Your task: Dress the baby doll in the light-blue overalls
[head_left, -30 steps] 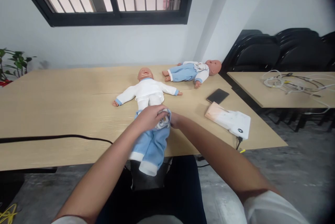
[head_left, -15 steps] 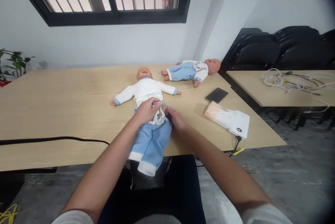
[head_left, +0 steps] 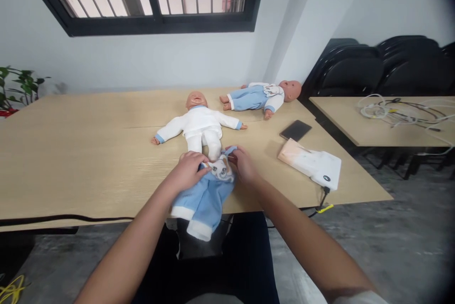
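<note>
A baby doll (head_left: 199, 121) in a white top lies face up on the wooden table (head_left: 81, 147), head away from me. Its white cloth legs are bare above a pair of light blue trousers (head_left: 204, 197) that hang over the table's front edge. My left hand (head_left: 186, 171) grips the left side of the trousers' waistband. My right hand (head_left: 241, 161) grips the right side. A printed patch shows between my hands.
A second doll (head_left: 261, 96) in blue and white lies at the table's far right. A dark phone (head_left: 295, 129) and a white pouch (head_left: 311, 163) lie to the right. A black cable (head_left: 71, 218) runs along the front edge. Side table with cables (head_left: 394, 113), black chairs (head_left: 373, 69), plant (head_left: 16, 86).
The trousers' waistband has slid down from the doll's waist toward me, uncovering the white legs. Both hands moved nearer with it.
</note>
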A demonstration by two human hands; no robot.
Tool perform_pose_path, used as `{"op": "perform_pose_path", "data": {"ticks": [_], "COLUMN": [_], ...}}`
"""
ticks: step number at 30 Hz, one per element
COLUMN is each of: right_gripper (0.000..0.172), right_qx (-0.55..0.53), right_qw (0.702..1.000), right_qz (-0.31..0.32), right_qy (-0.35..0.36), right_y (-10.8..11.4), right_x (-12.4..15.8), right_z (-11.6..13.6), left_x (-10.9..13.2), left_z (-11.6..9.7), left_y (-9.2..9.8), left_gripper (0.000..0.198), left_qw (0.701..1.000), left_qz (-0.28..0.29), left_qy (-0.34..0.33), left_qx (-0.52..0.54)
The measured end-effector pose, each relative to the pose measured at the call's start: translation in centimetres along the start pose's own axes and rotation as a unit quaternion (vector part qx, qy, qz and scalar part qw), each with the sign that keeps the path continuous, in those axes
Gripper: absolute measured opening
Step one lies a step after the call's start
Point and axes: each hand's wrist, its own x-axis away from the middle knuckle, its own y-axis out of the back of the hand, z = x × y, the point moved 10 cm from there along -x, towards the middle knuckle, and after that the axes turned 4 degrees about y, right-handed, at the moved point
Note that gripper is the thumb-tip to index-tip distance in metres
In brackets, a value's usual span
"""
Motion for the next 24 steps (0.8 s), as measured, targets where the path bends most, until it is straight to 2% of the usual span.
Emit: {"op": "perform_pose_path", "data": {"ticks": [4,9,12,14,17,19,21,24], "right_gripper": [0.016,0.052,0.047,0.037,0.031,0.025,0.017,0.012], "right_qx": [0.01,0.072,0.176,0.223,0.24,0.273,0.333,0.394], "right_qw": [0.999,0.99,0.977,0.972,0.968,0.95,0.924,0.902], "right_qz": [-0.031,-0.116,-0.119,-0.073,0.069,0.142,0.175,0.151], "right_qy": [-0.002,-0.035,-0.021,-0.002,0.033,0.052,0.062,0.097], "right_y": [0.2,1.9,2.5,1.8,-0.7,-1.8,-2.1,-1.4], "right_x": [-0.6,-0.3,1.0,1.9,3.1,3.6,3.4,2.1], "right_z": [0.5,-0.9,-1.1,-0.9,-0.3,0.2,0.4,0.9], "left_x": [-1.5,-3.1,-3.8,-4.3,-5.1,-5.8,-6.4,-6.6], "left_z": [-0.1,1.0,1.0,1.1,1.9,2.4,3.0,3.7], "left_y": [0.1,-0.6,-0.7,-0.2,1.1,1.6,1.5,0.4], "left_gripper": [0.021,0.028,0.03,0.033,0.032,0.03,0.031,0.031], "left_qw": [0.998,0.987,0.983,0.981,0.978,0.976,0.979,0.985], "left_qz": [-0.018,0.003,-0.012,-0.051,-0.127,-0.155,-0.15,-0.104], "left_qy": [0.043,0.11,0.122,0.137,0.156,0.15,0.139,0.134], "left_qx": [-0.04,-0.118,-0.138,-0.127,-0.053,0.001,0.023,-0.003]}}
